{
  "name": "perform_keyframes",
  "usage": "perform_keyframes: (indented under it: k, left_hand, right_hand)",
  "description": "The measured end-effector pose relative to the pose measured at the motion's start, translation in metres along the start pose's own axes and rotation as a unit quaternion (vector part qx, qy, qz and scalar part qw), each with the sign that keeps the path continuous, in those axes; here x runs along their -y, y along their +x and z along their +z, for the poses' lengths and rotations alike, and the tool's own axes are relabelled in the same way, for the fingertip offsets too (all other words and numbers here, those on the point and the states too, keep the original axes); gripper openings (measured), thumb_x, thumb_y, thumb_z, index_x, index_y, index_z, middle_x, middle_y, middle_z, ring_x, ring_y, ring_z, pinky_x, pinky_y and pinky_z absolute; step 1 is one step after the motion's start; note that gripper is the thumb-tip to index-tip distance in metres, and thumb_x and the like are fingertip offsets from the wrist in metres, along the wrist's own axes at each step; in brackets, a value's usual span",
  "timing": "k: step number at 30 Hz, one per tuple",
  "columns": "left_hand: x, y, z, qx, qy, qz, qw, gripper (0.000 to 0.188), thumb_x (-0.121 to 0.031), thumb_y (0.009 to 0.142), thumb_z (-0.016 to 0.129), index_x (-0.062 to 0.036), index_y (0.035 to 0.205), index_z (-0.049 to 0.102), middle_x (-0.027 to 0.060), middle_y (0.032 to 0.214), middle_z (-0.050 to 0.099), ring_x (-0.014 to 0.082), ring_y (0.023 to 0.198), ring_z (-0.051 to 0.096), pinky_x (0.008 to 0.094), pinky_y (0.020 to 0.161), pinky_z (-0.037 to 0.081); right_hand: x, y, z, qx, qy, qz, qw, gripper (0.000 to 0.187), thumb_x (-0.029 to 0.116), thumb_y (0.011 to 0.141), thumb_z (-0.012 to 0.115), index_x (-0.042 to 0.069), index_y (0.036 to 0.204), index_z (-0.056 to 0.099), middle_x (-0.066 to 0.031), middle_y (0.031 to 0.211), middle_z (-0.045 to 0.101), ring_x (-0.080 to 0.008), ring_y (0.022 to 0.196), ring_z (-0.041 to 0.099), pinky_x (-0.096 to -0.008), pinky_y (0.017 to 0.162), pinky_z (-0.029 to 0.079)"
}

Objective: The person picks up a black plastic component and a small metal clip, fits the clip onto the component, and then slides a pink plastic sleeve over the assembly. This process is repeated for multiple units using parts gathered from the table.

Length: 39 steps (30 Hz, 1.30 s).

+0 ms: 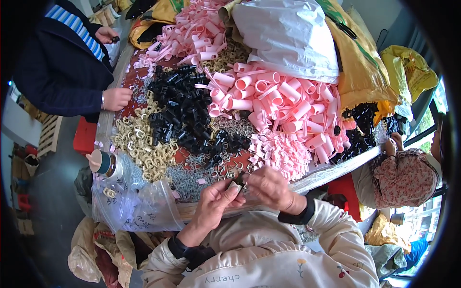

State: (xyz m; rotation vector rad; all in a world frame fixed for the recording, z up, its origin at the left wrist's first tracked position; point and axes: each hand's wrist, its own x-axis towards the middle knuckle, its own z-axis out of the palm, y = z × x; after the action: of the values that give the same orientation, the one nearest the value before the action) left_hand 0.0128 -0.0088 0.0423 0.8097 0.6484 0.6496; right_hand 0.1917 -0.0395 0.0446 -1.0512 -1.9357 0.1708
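Near the table's front edge my hands are close together. My left hand (213,199) pinches a small dark and beige part (237,184) between thumb and fingers. My right hand (271,188) is closed, its fingertips bent at the part's right side; whatever they grip is too small to make out. Just beyond my hands lie small metal clips (235,169) in a loose scatter. Farther off is a heap of black plastic fittings (180,108), with beige clip-like rings (139,141) to its left. Small flat pink pieces (281,153) are piled right of the metal clips.
Large pink tubes (293,103) are heaped behind, beneath a white sack (288,38). A lidded bottle (106,163) and a clear plastic bag (139,206) stand at the front left. One person (62,67) works at the left, another (403,177) sits at the right.
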Motion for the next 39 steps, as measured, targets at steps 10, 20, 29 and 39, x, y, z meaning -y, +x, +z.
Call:
perform_keyframes:
  k: [10,20,29,39]
  left_hand:
    - [0.006,0.010,-0.023,-0.060,-0.010,-0.011,0.998,0.022,-0.015,0.081,0.051,0.0008,0.097,0.051,0.0087,0.081,0.059,0.0128,0.066,0.057,0.0213,0.058,0.047]
    - [-0.003,-0.003,-0.033,-0.090,-0.017,-0.003,0.996,0.021,-0.009,0.078,0.053,0.0010,0.096,0.048,0.0116,0.084,0.059,0.0163,0.067,0.058,0.0238,0.060,0.048]
    - [0.014,0.001,-0.026,-0.096,0.002,-0.021,0.995,0.021,-0.008,0.080,0.049,-0.0009,0.098,0.046,0.0117,0.081,0.056,0.0159,0.063,0.054,0.0228,0.054,0.044]
    - [-0.003,-0.004,0.000,-0.101,0.061,-0.023,0.993,0.023,-0.012,0.081,0.051,-0.0013,0.102,0.051,0.0086,0.099,0.053,0.0176,0.088,0.051,0.0277,0.074,0.043]
  right_hand:
    - [-0.147,0.019,-0.001,0.157,-0.400,0.227,0.874,0.023,0.022,0.070,0.057,0.005,0.083,0.050,-0.0137,0.081,0.055,-0.0287,0.070,0.056,-0.0401,0.058,0.043]
    - [-0.104,0.033,-0.054,-0.011,-0.071,0.243,0.967,0.022,0.011,0.070,0.059,0.003,0.090,0.052,-0.0126,0.078,0.055,-0.0284,0.067,0.056,-0.0323,0.059,0.046]
    - [-0.121,0.021,-0.007,0.030,-0.286,0.156,0.945,0.035,0.024,0.068,0.057,0.009,0.098,0.047,-0.0157,0.097,0.045,-0.0309,0.077,0.052,-0.0403,0.066,0.043]
    - [-0.129,0.032,0.002,0.125,-0.279,0.127,0.944,0.018,0.021,0.073,0.048,0.010,0.088,0.049,-0.0142,0.096,0.044,-0.0311,0.081,0.051,-0.0436,0.068,0.040]
